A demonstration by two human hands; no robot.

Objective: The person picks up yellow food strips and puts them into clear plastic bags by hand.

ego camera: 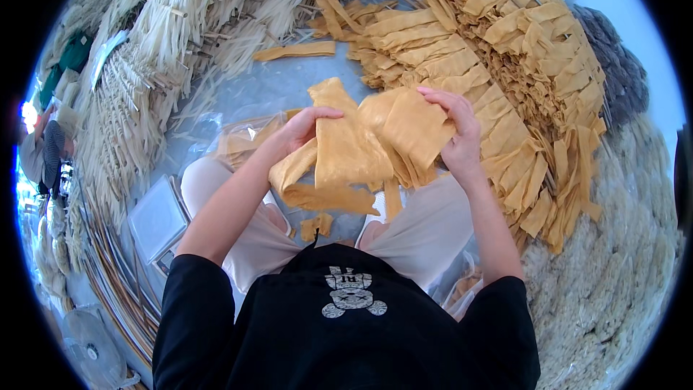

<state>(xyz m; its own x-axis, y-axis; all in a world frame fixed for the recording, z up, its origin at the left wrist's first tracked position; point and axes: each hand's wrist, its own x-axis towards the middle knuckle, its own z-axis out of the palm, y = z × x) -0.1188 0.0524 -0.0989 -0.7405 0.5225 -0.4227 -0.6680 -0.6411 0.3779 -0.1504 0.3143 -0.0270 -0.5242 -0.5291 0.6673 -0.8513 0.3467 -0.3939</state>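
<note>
My left hand (304, 129) grips a wide, folded yellow-brown sheet strip (352, 154), its thumb lying on top and its fingers hidden behind. My right hand (460, 127) holds more strips of the same material (414, 119), fingertips on the upper edge. The pieces meet and overlap between the hands, above my knees. Whether they are joined cannot be told. Under them, a small scrap (316, 226) lies on the floor between my feet. Beyond my left hand, a clear plastic bag (243, 141) covers similar strips.
Large piles of yellow-brown strips (520, 54) with rods lie ahead right. Pale fibrous bundles (189, 16) spread ahead left. A single strip (295, 51) lies on the grey floor. Long thin rods (116, 287), a square scale-like device (158, 220) and a fan (93, 349) stand left. Another person (40, 151) is at the far left.
</note>
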